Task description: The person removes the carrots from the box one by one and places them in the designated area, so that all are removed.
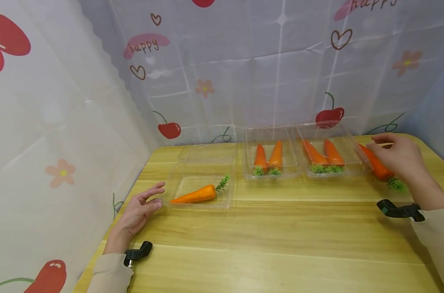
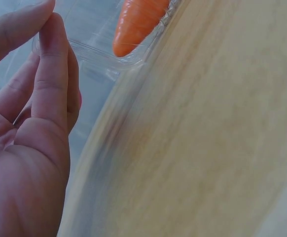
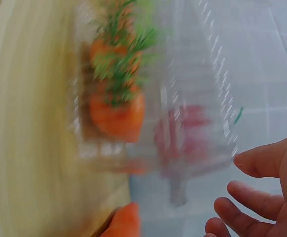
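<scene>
My left hand is at the left side of an open clear plastic box, its fingers slightly bent and holding nothing. One orange toy carrot with a green top lies in that box. In the left wrist view, the fingertips overlap the box's rim near the carrot's tip. On the far right, my right hand hovers over a loose carrot beside the rightmost box. The right wrist view, blurred, shows this hand with fingers apart, thumb tip right at a clear box's edge.
Two more clear boxes stand at the back of the wooden table, each with two carrots inside. Behind them hangs a patterned curtain; another sheet borders the left side.
</scene>
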Demonstrator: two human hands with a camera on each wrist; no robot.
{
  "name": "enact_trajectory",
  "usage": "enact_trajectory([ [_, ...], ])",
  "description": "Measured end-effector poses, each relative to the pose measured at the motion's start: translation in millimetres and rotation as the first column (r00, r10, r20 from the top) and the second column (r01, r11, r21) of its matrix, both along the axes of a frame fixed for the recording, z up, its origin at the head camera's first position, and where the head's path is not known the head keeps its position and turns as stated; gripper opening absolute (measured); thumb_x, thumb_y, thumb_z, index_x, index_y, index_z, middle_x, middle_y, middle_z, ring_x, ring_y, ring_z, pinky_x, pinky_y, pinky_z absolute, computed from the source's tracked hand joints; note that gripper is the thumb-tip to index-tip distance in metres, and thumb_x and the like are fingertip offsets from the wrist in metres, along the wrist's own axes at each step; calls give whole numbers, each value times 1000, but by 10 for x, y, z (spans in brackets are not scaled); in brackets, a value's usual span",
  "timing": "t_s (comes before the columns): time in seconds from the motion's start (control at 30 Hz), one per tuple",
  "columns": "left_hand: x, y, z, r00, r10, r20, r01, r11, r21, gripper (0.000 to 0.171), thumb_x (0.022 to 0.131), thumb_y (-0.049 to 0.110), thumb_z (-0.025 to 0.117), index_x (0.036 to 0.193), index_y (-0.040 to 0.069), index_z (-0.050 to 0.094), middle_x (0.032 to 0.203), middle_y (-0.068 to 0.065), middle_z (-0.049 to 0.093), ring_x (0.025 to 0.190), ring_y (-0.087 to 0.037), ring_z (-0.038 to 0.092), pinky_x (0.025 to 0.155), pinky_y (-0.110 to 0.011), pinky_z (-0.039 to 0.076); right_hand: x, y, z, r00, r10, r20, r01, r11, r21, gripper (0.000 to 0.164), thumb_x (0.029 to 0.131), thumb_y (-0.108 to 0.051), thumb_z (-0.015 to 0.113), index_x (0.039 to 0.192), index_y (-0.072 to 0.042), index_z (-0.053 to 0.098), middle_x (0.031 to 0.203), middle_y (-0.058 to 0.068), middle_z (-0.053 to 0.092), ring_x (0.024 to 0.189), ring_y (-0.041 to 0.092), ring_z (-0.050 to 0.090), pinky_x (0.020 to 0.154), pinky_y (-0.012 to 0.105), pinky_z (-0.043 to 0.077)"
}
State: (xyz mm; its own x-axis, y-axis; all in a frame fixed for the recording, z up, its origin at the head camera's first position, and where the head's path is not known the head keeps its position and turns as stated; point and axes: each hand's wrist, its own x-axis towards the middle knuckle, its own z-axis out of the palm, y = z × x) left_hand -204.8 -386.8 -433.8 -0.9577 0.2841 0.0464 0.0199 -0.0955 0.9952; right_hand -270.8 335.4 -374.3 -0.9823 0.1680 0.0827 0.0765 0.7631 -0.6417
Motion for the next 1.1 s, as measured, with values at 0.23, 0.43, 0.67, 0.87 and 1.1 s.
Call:
enact_trajectory([
  [0.23,-9,-9,6,1000,-8,-6,8,1000,1,49,96,-16,57,143,-20,43,165,-3,37,93,-4,67,84,-18,58,5,-214,145,997,33,-68,-33,999,2,66,105,-52,46,142,3,53,136,34,52,118,50,49,73,37,45],
  [0.43,-9,-15,-3,1000,-22,-13,22,1000,3,48,97,-15,57,143,-19,44,167,-5,35,94,-4,67,85,-18,58,22,-423,230,992,89,-94,-91,996,-15,66,104,-53,49,143,1,52,140,34,50,125,53,46,90,65,45],
  [0.67,-4,-3,-12,1000,-25,-11,25,999,20,48,97,-15,57,143,-19,45,165,-2,37,92,-5,68,85,-18,58,58,-647,307,981,151,-125,-154,988,-13,65,105,-50,51,145,2,50,141,31,51,125,52,47,92,67,46],
  [0.87,-3,-3,-15,1000,-25,-13,25,999,39,48,96,-16,57,142,-19,46,162,1,42,93,-8,69,86,-19,58,68,-777,355,970,209,-124,-215,976,-36,65,104,-51,54,144,0,51,143,30,50,126,51,47,95,70,45],
  [1.1,0,-12,-16,1000,-21,-9,21,999,35,47,96,-17,56,142,-18,47,162,1,42,93,-8,68,86,-19,58,64,-933,379,959,262,-110,-269,962,-54,59,104,-46,58,142,-3,54,143,27,53,126,49,51,97,69,47],
])
